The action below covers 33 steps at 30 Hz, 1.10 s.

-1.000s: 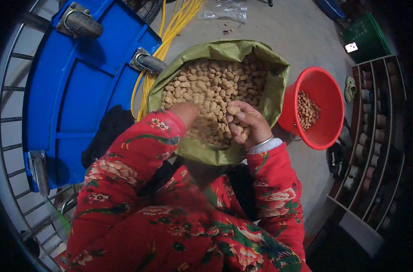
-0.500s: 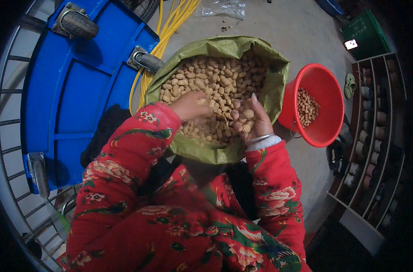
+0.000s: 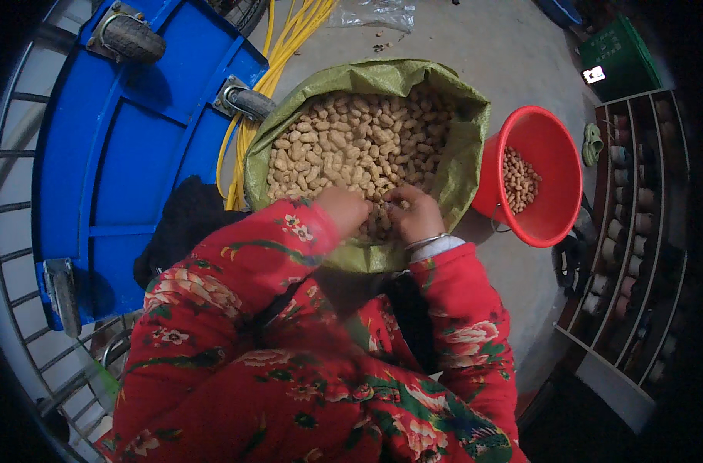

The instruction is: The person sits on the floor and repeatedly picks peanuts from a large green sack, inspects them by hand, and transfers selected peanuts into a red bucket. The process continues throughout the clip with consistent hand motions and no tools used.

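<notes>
In front of me stands a green woven sack (image 3: 367, 260), its rim folded outward, full of unshelled peanuts (image 3: 343, 147). Both hands are low over its near part, close together. My left hand (image 3: 345, 209) is closed with its back up, and whatever its fingers hold is hidden. Palm down, my right hand (image 3: 418, 217) has its fingers curled round peanuts, with a bit of one showing at the fingertips. To the right of the sack is a red bucket (image 3: 556, 201) with shelled peanut kernels (image 3: 520, 181) at its bottom.
A blue wheeled platform (image 3: 151, 154) stands tipped up at the left beside metal railings (image 3: 16, 207). Yellow hose (image 3: 278, 65) lies behind the sack. At the right are a shoe rack (image 3: 633, 231), green clogs (image 3: 592, 144) and a green bin (image 3: 620, 62).
My right hand has turned from palm up, showing kernels and peanuts in it, to palm down with curled fingers. The left hand has moved nearer to me and closer to the right.
</notes>
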{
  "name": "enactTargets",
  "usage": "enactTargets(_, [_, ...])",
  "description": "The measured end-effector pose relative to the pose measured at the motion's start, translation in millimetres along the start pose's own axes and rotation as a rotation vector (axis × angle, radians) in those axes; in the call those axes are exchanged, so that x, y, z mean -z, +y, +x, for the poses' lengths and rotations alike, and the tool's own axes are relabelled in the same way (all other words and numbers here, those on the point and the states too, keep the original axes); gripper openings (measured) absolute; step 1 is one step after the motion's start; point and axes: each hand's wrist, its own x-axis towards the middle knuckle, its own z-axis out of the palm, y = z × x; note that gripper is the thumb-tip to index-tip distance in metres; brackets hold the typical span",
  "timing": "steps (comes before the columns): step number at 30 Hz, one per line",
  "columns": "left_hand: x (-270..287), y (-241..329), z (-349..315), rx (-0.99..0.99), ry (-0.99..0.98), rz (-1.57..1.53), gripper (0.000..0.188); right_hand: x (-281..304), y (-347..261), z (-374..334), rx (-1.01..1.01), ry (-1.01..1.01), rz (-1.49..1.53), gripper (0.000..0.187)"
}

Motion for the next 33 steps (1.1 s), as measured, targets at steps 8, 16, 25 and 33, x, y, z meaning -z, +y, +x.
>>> enactTargets(8, [25, -18, -5, 0.200, 0.141, -0.214, 0.024, -7, -9, -2, -0.079, -0.160, -0.519, 0.022])
enactTargets(16, [58, -30, -16, 0.325, 0.493, -0.890, 0.023, -19, -2, 2, -0.062, -0.284, -0.704, 0.017])
enactTargets(25, [61, -24, -21, 0.295, 0.548, -0.888, 0.025, -19, 2, -8, 0.008, -0.256, -0.631, 0.014])
enactTargets(33, [72, -8, -25, 0.161, 0.589, -0.919, 0.025, -4, -13, 5, -0.462, -0.156, 1.048, 0.012])
